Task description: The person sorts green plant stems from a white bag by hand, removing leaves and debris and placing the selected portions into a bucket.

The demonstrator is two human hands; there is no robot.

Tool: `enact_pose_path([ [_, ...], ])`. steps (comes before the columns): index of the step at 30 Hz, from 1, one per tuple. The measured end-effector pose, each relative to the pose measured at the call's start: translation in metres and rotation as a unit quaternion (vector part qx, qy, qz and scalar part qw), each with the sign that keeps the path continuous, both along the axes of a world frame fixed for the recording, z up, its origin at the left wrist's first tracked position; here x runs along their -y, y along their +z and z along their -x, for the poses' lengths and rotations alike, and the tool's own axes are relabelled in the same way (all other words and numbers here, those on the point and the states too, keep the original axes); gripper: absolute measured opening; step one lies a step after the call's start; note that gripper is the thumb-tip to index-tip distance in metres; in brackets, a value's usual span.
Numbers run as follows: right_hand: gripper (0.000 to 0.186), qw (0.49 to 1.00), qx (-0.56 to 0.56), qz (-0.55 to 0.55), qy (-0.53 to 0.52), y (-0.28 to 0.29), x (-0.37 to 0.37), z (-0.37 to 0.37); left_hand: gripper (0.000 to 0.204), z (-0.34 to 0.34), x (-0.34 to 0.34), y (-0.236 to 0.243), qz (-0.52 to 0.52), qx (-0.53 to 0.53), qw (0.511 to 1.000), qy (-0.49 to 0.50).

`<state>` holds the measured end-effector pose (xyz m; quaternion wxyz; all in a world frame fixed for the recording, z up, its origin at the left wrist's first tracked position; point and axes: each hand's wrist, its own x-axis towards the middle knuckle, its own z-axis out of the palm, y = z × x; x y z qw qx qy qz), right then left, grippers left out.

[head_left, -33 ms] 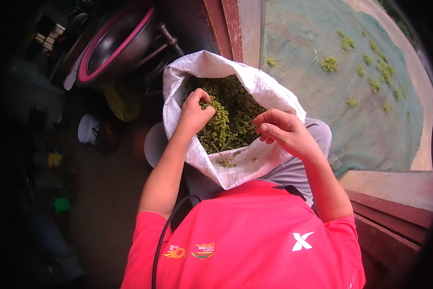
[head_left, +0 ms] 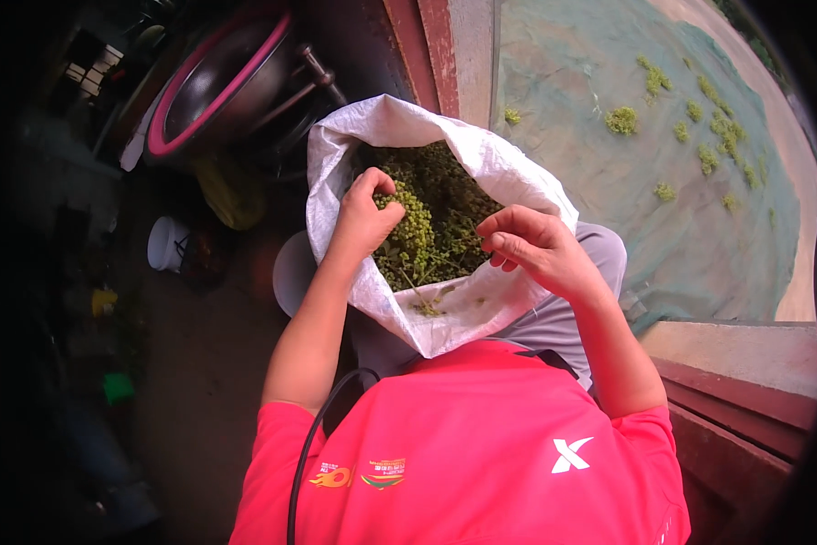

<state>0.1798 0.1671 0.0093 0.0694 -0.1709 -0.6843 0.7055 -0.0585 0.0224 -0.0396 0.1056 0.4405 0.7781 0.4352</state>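
Cluster (head_left: 413, 229) (partly hidden); left hand (head_left: 365, 216) overlaps.

Toward two o'clock, a grey-green sheet (head_left: 563, 195) carried scattered green clusters (head_left: 621, 121); toward nine o'clock, the dark floor (head_left: 195, 363) held a white bucket (head_left: 162, 243).

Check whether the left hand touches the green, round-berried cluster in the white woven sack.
Touching: the head view shows the left hand pinching the cluster.

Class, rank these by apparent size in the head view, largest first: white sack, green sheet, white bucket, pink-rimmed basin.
1. Green sheet
2. White sack, opening included
3. Pink-rimmed basin
4. White bucket, clearly smallest
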Motion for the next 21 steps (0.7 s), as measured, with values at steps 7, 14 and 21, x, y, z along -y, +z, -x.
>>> enact_pose_path([
  [7, 0.026, 1.000, 0.004, 0.009, -0.015, -0.001, 0.006, 0.015, 0.024, -0.023, 0.030, 0.020, -0.071, 0.194, 0.978, 0.000],
  [14, 0.023, 0.990, -0.076, 0.042, -0.110, 0.002, 0.015, 0.035, 0.032, -0.038, 0.032, 0.054, -0.194, 0.313, 0.923, -0.109],
  [21, 0.017, 0.958, -0.131, -0.220, -0.130, 0.014, 0.023, 0.053, 0.033, -0.044, 0.026, 0.048, -0.198, 0.236, 0.931, -0.197],
])
